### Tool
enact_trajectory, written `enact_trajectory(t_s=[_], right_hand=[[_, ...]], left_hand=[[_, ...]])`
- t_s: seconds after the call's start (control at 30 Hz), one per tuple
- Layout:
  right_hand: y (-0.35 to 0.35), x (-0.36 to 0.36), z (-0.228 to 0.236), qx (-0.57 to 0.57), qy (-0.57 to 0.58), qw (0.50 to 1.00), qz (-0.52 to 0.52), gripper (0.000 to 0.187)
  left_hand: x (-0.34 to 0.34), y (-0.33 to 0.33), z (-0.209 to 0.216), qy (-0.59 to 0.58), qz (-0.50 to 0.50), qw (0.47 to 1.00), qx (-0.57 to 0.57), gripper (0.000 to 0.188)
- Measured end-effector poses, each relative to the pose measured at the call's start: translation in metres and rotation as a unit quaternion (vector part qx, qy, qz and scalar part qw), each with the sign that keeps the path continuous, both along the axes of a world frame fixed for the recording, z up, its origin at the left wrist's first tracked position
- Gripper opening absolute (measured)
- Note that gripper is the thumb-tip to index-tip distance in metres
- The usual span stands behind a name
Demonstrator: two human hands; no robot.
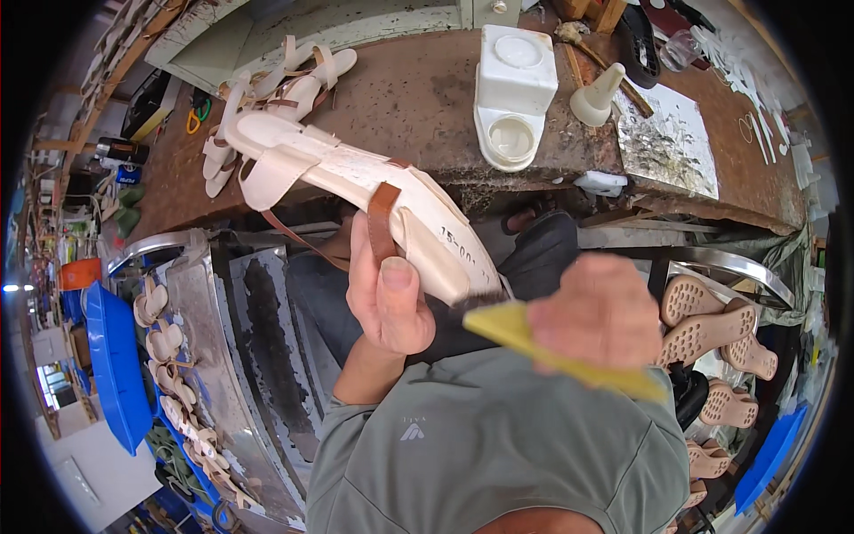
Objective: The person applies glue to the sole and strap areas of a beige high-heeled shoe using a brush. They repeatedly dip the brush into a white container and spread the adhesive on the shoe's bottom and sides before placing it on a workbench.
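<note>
My left hand (391, 307) grips a cream sandal upper (356, 169) with brown straps, near one end. Its pale underside faces up, with handwritten marks on it, and its far end reaches out over the workbench (400, 98). A brush (503, 325) with a flat yellow handle is in my closed right hand (600, 311), which is smeared by motion. Its dark bristles lie at the near end of the sandal; whether they touch it is hard to tell.
On the bench stand a white container (516, 89) with a round cup, a cone-nozzled bottle (598, 96) and a stained sheet (669, 142). More strappy sandals (307, 84) lie back left by scissors (197, 116). Tan soles (707, 329) hang at right; a blue tray (116, 365) is left.
</note>
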State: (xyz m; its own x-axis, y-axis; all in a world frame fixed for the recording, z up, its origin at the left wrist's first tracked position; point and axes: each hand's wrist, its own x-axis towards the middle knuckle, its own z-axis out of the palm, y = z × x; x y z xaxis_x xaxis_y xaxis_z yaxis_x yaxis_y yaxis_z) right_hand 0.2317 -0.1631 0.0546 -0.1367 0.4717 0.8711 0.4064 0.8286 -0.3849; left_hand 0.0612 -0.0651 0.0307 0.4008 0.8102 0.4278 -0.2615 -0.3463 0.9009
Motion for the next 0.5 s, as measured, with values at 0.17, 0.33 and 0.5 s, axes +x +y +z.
enact_trajectory(t_s=[0.17,0.33,0.5], right_hand=[[-0.004,0.002,-0.002,-0.009,0.074,0.997,0.008,0.024],[-0.003,0.000,-0.006,-0.151,0.387,0.897,0.147,0.019],[0.042,0.040,-0.041,-0.379,0.488,0.786,0.021,0.020]], left_hand=[[0.004,-0.004,-0.002,-0.092,0.011,0.995,-0.038,0.059],[-0.021,0.012,-0.002,-0.101,-0.038,0.982,-0.156,0.052],[-0.077,0.030,-0.020,-0.285,-0.244,0.867,-0.329,0.048]])
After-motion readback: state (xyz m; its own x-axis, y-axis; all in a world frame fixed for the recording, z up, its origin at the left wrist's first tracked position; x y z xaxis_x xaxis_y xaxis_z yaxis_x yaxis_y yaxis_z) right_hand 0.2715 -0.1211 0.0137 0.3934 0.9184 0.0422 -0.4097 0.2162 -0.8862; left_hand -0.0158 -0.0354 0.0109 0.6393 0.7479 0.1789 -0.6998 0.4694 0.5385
